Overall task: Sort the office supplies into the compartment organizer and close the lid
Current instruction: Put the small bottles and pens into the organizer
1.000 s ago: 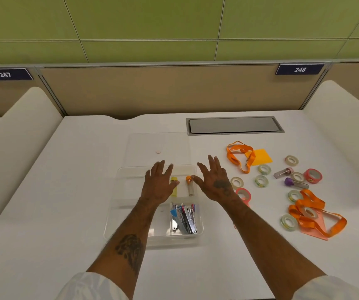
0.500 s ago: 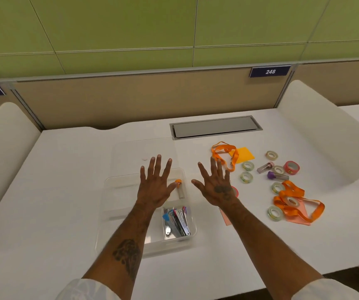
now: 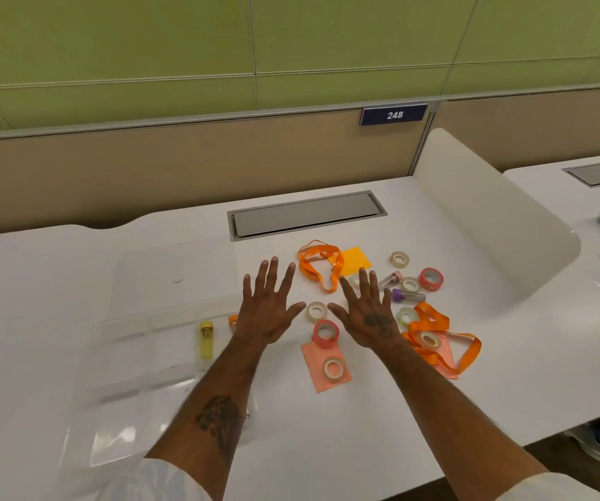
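A clear compartment organizer (image 3: pixel 139 356) lies on the white desk at the left, its lid (image 3: pixel 172 273) laid open behind it. Inside it I see a yellow tube (image 3: pixel 206 339) and an orange-capped tube (image 3: pixel 232 320), which my left arm partly hides. My left hand (image 3: pixel 267 307) hovers with spread fingers over the organizer's right edge, holding nothing. My right hand (image 3: pixel 369 314) is spread flat above the loose supplies, also holding nothing. Between my hands sit a white tape roll (image 3: pixel 316 311) and a pink tape roll (image 3: pixel 326 332) on a pink sticky note (image 3: pixel 324 370).
To the right lie several tape rolls, two orange lanyards (image 3: pixel 318 263) (image 3: pixel 446 341), an orange sticky note (image 3: pixel 354 260), a purple-capped tube (image 3: pixel 407 295) and a pink-capped tube (image 3: pixel 390 279). A grey cable hatch (image 3: pixel 307 215) sits at the back. A curved white divider (image 3: pixel 490 218) bounds the right side.
My view and both spread hands have shifted right, from over the organizer toward the loose supplies. The organizer now sits further left in view. Neither hand has taken hold of anything.
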Demonstrator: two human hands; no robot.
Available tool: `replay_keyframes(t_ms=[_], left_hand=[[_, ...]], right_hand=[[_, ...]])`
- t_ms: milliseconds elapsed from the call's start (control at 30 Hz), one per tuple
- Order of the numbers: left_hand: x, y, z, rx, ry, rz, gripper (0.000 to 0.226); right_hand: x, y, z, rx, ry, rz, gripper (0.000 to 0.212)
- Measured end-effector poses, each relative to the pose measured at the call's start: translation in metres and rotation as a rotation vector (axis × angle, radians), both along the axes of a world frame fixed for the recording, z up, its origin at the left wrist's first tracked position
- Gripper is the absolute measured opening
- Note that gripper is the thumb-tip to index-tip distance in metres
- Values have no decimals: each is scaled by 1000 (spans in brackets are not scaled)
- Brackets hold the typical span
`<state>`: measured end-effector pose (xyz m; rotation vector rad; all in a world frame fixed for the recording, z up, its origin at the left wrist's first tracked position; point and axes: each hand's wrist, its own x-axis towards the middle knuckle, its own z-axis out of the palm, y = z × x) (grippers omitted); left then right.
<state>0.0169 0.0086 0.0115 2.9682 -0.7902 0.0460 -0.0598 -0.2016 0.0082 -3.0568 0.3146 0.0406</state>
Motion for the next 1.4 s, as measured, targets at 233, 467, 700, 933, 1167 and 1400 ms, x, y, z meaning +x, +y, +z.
replay_keyframes(t_ms=[233,467,700,933,1167,1400], left_hand=[[7,-84,-4,13,22,-78,80],[11,-143,-3,3,66,-113,79],[23,-178,-9,22,151,-132,76],[33,-204,-18,27,230,-138,76],[43,-225,-28,54,245,-163,65],[44,-261,-40,70,272,-192,74]], right_hand=[[-8,-75,-7,-16,37,-36,77],[-6,-128,-18,24,58,-16,62],[7,-157,-32,51,40,74,47],[18,-169,-47,61,128,153,43],[23,-184,-37,147,-183,217,33],[26,-209,-20,230,-260,57,36]])
